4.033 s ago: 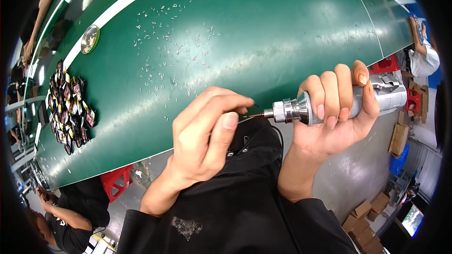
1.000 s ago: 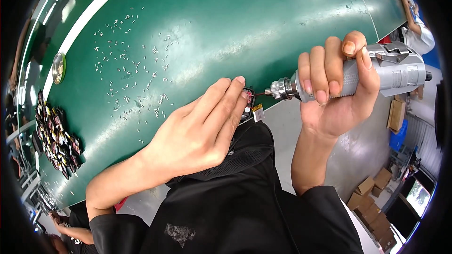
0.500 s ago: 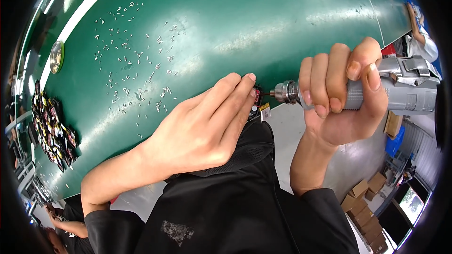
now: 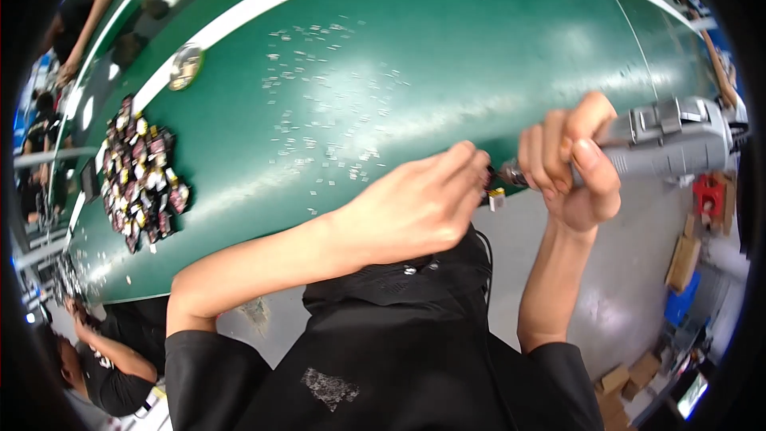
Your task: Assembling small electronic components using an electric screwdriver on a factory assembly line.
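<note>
My right hand [image 4: 573, 161] is wrapped around a grey electric screwdriver [image 4: 669, 144] lying level, its tip pointing left. The metal nose of the screwdriver meets a small dark part [image 4: 487, 179] with some red on it, at the table's near edge. My left hand [image 4: 423, 201] has its fingers pressed together over that part and holds it, hiding most of it. From the part hangs a small yellow and white tag [image 4: 497, 199]. Whether the bit touches the part is too blurred to tell.
Loose small screws [image 4: 331, 116] lie scattered over the green table [image 4: 511, 40]. A pile of dark tagged parts [image 4: 140, 179] and a round dish [image 4: 186, 66] are at the left. Another person [image 4: 120, 359] sits at lower left. Cardboard boxes [image 4: 638, 375] stand on the floor at right.
The whole view has swung, so the table, pile and screws appear farther right. Both hands stay together at the part, with the screwdriver still in my right hand.
</note>
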A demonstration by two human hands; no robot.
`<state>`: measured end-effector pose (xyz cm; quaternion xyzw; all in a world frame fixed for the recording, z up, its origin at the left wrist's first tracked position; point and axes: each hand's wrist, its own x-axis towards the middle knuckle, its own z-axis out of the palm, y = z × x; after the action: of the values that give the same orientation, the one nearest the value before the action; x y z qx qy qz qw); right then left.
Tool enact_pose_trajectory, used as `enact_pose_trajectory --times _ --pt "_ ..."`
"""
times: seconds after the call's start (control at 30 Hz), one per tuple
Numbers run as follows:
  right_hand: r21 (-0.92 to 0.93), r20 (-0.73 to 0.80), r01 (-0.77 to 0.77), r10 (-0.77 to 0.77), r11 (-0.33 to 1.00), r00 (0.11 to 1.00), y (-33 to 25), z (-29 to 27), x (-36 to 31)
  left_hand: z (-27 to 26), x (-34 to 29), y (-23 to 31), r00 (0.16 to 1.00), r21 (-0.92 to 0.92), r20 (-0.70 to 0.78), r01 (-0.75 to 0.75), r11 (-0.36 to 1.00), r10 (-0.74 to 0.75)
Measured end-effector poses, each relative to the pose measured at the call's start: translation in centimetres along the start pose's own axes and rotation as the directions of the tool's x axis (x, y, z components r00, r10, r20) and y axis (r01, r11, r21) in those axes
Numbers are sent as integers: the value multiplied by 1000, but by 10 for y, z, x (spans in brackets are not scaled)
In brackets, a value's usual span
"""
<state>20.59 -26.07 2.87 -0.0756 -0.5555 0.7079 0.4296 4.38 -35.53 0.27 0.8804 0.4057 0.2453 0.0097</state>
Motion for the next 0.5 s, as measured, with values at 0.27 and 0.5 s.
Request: enact_pose_trajectory --times 0.27,0.5 --pt "455 39 106 -139 884 989 5 -8 0 -37 -55 5 988 -86 -24 152 985 -154" --pt "481 -149 84 -13 872 989 26 -5 -20 -150 -214 -30 495 251 -563 865 434 -662"
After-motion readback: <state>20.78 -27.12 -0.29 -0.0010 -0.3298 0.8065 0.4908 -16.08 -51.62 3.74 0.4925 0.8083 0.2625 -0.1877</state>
